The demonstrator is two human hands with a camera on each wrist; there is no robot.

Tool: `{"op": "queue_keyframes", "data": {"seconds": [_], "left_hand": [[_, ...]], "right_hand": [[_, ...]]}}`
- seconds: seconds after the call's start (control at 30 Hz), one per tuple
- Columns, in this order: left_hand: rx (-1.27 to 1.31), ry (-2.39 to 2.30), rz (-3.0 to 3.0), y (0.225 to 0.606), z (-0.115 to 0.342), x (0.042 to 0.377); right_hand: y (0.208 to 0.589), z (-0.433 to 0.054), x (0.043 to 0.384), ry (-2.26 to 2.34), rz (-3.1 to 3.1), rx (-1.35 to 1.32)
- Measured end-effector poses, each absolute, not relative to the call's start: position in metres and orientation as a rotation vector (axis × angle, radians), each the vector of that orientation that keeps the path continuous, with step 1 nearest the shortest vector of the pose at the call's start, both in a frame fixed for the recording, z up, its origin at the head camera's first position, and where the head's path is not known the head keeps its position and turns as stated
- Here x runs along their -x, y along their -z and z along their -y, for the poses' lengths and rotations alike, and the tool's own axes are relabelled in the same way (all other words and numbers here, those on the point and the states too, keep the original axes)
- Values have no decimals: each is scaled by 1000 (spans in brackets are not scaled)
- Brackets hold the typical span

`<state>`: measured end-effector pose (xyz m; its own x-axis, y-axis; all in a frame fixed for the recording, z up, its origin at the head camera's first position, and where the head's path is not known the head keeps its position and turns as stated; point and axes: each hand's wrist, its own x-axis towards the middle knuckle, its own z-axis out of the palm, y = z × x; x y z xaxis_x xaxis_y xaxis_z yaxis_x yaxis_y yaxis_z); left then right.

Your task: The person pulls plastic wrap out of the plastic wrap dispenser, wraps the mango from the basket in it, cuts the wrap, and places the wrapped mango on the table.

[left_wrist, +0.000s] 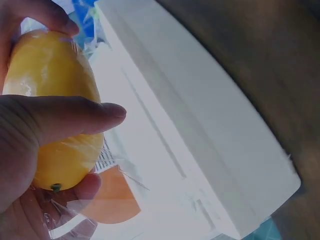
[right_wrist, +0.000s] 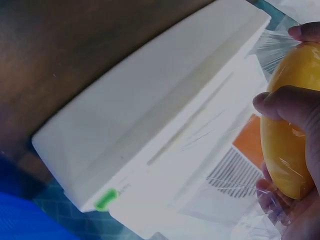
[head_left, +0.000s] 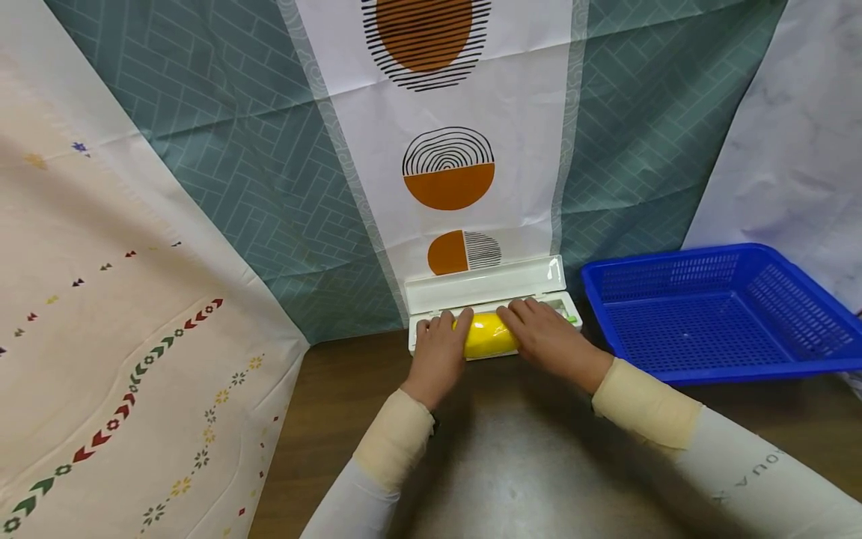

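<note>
A smooth yellow mango [head_left: 489,335] with a small green stem spot is held between both hands, clear plastic film stretched around it. My left hand [head_left: 439,353] grips its left end, the thumb [left_wrist: 75,117] lying across the skin in the left wrist view. On the other end my right hand [head_left: 548,338] holds on, its thumb [right_wrist: 285,105] pressed along the side. Just behind and under the mango stands a long white cling film dispenser [head_left: 485,284], its lid raised. A green slider [right_wrist: 106,199] sits at the dispenser's right end. Film [left_wrist: 75,215] hangs below the fruit.
To the right stands a blue perforated plastic basket [head_left: 687,329], close to the dispenser. The brown table [head_left: 512,464] extends toward me. Patterned cloths [head_left: 263,209] hang behind and at the left side.
</note>
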<state>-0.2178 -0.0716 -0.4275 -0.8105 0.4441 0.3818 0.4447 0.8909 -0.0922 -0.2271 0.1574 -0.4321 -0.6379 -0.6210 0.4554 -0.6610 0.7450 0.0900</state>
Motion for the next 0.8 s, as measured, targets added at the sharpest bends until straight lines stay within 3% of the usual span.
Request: {"op": "queue_keyframes", "data": {"seconds": [0.8], "left_hand": [[630, 23, 2520, 403, 70, 232]], "right_hand": [[402, -159, 243, -74, 2390, -956]]}}
